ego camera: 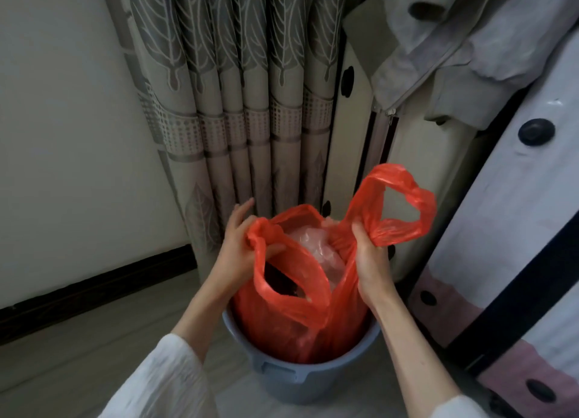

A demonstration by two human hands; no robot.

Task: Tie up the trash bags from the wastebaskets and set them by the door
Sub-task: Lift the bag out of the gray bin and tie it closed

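Observation:
A red plastic trash bag [341, 320] stands in a grey-blue wastebasket [291, 383] on the floor, its top pulled up above the rim. Pale crumpled plastic [313, 248] shows inside its open mouth. My left hand [238, 248] grips the bag's left handle loop, which droops toward me. My right hand [369, 261] grips the gathered base of the right handle loop [404, 204], which stands up above the hand. Both loops are apart and untied.
A patterned curtain [238, 104] hangs right behind the basket. A white wall [62, 135] with a dark baseboard runs on the left. A fabric wardrobe with dark buttons [513, 229] and hanging clothing [438, 41] crowd the right side. Grey floor lies at lower left.

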